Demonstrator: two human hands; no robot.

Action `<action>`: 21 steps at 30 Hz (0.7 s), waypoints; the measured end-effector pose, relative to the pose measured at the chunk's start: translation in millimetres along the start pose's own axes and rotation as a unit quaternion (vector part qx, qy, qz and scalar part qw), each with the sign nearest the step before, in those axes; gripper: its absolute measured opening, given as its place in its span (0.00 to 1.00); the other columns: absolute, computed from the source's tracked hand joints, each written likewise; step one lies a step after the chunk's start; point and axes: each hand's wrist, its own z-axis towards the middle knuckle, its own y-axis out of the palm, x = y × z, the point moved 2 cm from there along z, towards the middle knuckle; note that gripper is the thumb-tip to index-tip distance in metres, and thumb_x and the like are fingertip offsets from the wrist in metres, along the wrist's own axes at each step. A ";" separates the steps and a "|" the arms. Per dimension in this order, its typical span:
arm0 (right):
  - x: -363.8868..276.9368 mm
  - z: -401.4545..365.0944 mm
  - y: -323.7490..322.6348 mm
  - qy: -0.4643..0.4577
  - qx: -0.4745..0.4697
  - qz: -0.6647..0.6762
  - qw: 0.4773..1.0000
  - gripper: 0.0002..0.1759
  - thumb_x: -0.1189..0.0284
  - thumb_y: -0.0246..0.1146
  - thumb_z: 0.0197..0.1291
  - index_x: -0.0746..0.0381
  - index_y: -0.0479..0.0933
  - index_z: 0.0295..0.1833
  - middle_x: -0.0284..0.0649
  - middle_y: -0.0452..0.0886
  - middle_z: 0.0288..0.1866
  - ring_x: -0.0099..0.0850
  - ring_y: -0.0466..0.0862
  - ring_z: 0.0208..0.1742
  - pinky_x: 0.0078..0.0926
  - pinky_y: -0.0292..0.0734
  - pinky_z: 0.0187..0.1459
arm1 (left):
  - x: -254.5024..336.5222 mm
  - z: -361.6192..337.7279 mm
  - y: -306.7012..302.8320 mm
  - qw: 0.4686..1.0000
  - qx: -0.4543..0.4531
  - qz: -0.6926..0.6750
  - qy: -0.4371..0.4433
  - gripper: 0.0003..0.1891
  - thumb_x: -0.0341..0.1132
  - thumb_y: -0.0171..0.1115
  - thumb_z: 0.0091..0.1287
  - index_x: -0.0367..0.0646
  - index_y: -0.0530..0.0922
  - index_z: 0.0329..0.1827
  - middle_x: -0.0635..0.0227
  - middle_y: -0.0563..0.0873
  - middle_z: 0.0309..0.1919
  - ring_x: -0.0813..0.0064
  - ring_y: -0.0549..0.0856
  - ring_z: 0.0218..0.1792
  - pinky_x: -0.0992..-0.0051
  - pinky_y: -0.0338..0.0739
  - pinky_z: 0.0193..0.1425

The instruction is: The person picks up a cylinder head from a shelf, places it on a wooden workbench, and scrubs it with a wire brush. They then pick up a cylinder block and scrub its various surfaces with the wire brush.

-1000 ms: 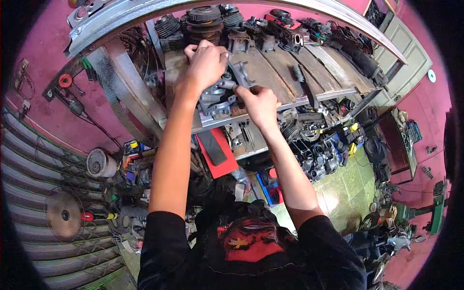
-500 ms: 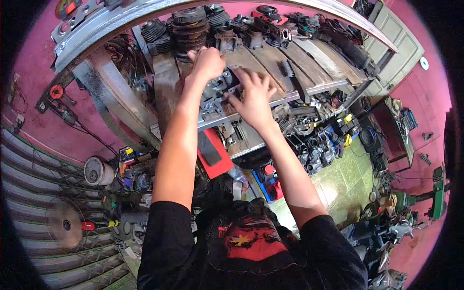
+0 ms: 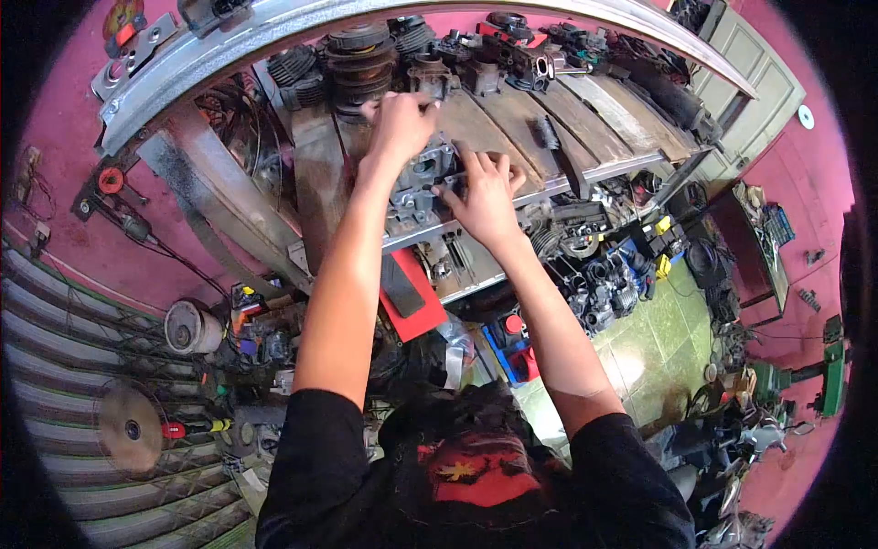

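A grey metal engine casing with round holes and cavities lies at the front edge of the wooden workbench. My right hand is at its right side, thumb on the near edge and fingers bent around its far corner. Above the casing's far left part is my left hand, its fingers curled in. Blur at the left fingertips hides whatever they may pinch.
Ribbed engine cylinders stand along the back of the bench. A black-bristled brush lies to the right. A metal beam crosses overhead. Below are a red box and several engine parts on a shelf.
My right hand's fingers, spread before, have closed in on the casing's side. My left hand has shifted slightly right and down, its thumb now pointing out. The whole view has moved a little.
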 end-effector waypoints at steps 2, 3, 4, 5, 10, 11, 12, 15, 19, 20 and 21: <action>3.4 -4.8 -3.7 -0.031 -0.001 0.032 0.999 0.50 0.55 0.82 0.55 0.49 0.72 0.83 0.41 0.85 0.59 0.47 0.75 0.68 0.61 0.59 0.71 | -1.4 -25.9 -25.1 1.000 -0.004 0.009 -0.019 0.27 0.62 0.71 0.70 0.46 0.93 0.53 0.52 0.94 0.51 0.50 0.87 0.61 0.46 0.63 0.71; 5.2 -4.3 -5.2 -0.036 -0.020 0.037 0.998 0.49 0.58 0.83 0.53 0.46 0.73 0.82 0.42 0.85 0.64 0.50 0.76 0.68 0.66 0.61 0.70 | -6.0 -41.6 -29.8 1.000 -0.006 0.011 -0.022 0.27 0.62 0.71 0.70 0.46 0.93 0.53 0.52 0.94 0.51 0.50 0.87 0.61 0.46 0.63 0.71; 5.8 -3.4 -7.1 -0.036 -0.024 0.040 0.998 0.49 0.58 0.83 0.53 0.46 0.73 0.82 0.42 0.85 0.64 0.50 0.76 0.68 0.66 0.61 0.70 | -11.1 -58.8 -32.6 0.999 -0.009 0.043 -0.005 0.30 0.64 0.74 0.66 0.51 0.91 0.59 0.56 0.93 0.56 0.53 0.84 0.64 0.46 0.61 0.73; 4.7 -2.1 -8.8 -0.053 -0.030 0.043 0.997 0.50 0.58 0.84 0.52 0.45 0.74 0.82 0.41 0.85 0.65 0.49 0.76 0.69 0.66 0.61 0.70 | -14.5 -74.8 -34.8 0.997 -0.012 0.075 0.011 0.34 0.66 0.77 0.62 0.55 0.89 0.64 0.61 0.91 0.61 0.56 0.81 0.68 0.46 0.59 0.76; 3.7 5.8 -0.9 -0.084 -0.031 0.069 0.994 0.47 0.61 0.84 0.49 0.44 0.77 0.79 0.36 0.87 0.61 0.45 0.77 0.69 0.62 0.60 0.70 | -27.6 -107.5 -36.4 0.996 -0.029 0.075 0.033 0.52 0.64 0.83 0.52 0.55 0.74 0.81 0.70 0.80 0.78 0.55 0.75 0.71 0.48 0.60 0.76; 4.1 5.8 0.6 -0.076 -0.024 0.093 0.992 0.45 0.62 0.84 0.50 0.44 0.79 0.78 0.34 0.89 0.57 0.44 0.78 0.68 0.61 0.59 0.70 | -28.0 -105.4 -35.8 0.996 -0.022 0.083 0.036 0.53 0.65 0.84 0.50 0.57 0.74 0.81 0.70 0.82 0.76 0.56 0.76 0.71 0.49 0.59 0.77; 3.9 4.7 1.1 -0.079 -0.029 0.096 0.992 0.45 0.62 0.84 0.50 0.44 0.79 0.78 0.34 0.89 0.57 0.44 0.78 0.68 0.61 0.59 0.70 | -23.0 -105.5 -37.9 0.995 -0.015 0.090 0.039 0.55 0.67 0.85 0.49 0.59 0.74 0.82 0.69 0.84 0.74 0.57 0.76 0.70 0.51 0.58 0.78; 7.2 10.2 0.3 -0.094 -0.020 0.074 0.993 0.45 0.62 0.84 0.50 0.44 0.79 0.77 0.33 0.89 0.56 0.44 0.78 0.68 0.61 0.58 0.70 | -14.2 -105.1 -46.3 0.993 -0.028 0.113 0.004 0.50 0.64 0.84 0.52 0.60 0.77 0.79 0.68 0.87 0.69 0.59 0.77 0.67 0.54 0.59 0.75; 15.3 15.5 6.4 -0.095 -0.038 0.108 0.989 0.47 0.61 0.84 0.52 0.40 0.77 0.80 0.35 0.89 0.60 0.45 0.75 0.72 0.63 0.55 0.73 | -11.0 -105.4 -51.0 0.992 -0.044 0.113 -0.022 0.47 0.64 0.83 0.52 0.56 0.81 0.75 0.69 0.87 0.71 0.57 0.75 0.69 0.52 0.58 0.74; 18.2 15.2 7.4 -0.096 -0.045 0.117 0.987 0.47 0.60 0.83 0.53 0.38 0.76 0.81 0.36 0.89 0.61 0.45 0.73 0.74 0.64 0.54 0.73 | -13.3 -104.9 -50.0 0.992 -0.042 0.115 -0.024 0.47 0.64 0.83 0.52 0.56 0.81 0.75 0.69 0.87 0.71 0.57 0.75 0.69 0.52 0.58 0.74; 21.5 16.2 7.8 -0.099 -0.045 0.119 0.987 0.47 0.60 0.83 0.53 0.38 0.76 0.81 0.36 0.89 0.61 0.45 0.73 0.74 0.64 0.54 0.73 | -18.9 -102.0 -49.2 0.994 -0.052 0.089 -0.019 0.46 0.63 0.83 0.52 0.58 0.81 0.76 0.68 0.86 0.71 0.58 0.75 0.69 0.53 0.58 0.74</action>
